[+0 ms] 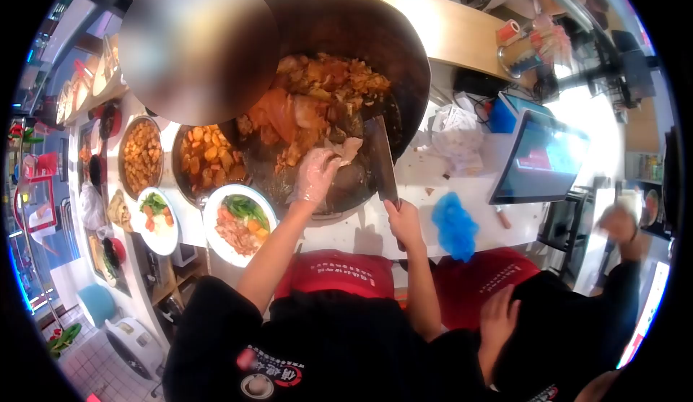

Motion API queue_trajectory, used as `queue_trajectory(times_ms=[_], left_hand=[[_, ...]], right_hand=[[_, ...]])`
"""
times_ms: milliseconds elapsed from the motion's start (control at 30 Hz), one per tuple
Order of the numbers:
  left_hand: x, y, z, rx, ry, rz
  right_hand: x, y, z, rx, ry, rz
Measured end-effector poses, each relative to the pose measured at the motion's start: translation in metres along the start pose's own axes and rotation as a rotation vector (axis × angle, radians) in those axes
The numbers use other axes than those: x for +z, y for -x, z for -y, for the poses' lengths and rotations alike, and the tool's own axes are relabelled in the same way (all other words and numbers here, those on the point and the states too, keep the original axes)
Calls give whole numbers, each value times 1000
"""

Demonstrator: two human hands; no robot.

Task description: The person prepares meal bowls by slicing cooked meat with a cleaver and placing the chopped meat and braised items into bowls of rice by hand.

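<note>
My left hand [317, 175], in a clear plastic glove, is over the front of a large round pot [410, 48]. Its fingers are closed on a pale piece of meat [349, 149]. My right hand [405, 223] is wrapped around the handle of a cleaver [382, 160], whose wide blade points away from me over the pot's right side. Behind my left hand, a heap of braised meat [296, 113] and shredded bits lies in the pot. Close to my left forearm is a white plate [209, 218] with sliced meat, greens and orange chunks.
Left of the pot stand a pan of stewed chunks [209, 158], another pan of browned pieces [143, 158] and a second filled plate [157, 242]. To the right are a blue plastic bag [455, 226], a monitor [538, 158] and a co-worker's hand [498, 319].
</note>
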State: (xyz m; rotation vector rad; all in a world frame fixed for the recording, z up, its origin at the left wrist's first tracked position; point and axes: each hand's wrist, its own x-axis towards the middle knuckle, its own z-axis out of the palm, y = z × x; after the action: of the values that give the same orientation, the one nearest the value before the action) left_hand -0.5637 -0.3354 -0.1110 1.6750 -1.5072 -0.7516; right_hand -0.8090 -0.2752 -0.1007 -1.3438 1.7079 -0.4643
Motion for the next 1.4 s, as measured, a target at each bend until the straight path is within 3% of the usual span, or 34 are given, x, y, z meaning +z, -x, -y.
queue_trajectory(times_ms=[100,167,233,300,433,633,700,833,900,967,1033,1167,1267,1400], left_hand=[[11,1,2,104,-151,-39],[26,-8,-1,183,-442,7],[45,-22,9,35,-454,204],[38,-18,-4,56,-486,220],[48,-4,18,160,-489,-41],[26,5,14,20,-376,-54],[23,12,7,4,-189,-165],[41,10,30,45,2,-161],[36,12,26,-39,152,-185],[32,13,23,-69,145,-183],[31,14,22,-112,184,-161],[33,12,22,-54,158,-194],[36,14,26,2,177,-268],[39,16,26,-39,170,-240]], right_hand=[[-3,-2,10,-77,172,-37],[-10,4,23,-57,171,-21],[-15,10,36,-63,268,-23],[-12,9,23,95,199,47],[7,-7,-25,-25,237,-47],[0,-5,-1,-64,211,-84],[7,-12,0,-87,246,-121],[-2,-16,29,33,292,-42],[-5,-5,49,-100,259,-58],[7,-11,41,-97,341,-122],[9,-17,35,-87,329,-12],[12,-14,46,-96,322,-101],[11,-14,56,-52,361,-7],[20,-6,55,-71,280,-108]])
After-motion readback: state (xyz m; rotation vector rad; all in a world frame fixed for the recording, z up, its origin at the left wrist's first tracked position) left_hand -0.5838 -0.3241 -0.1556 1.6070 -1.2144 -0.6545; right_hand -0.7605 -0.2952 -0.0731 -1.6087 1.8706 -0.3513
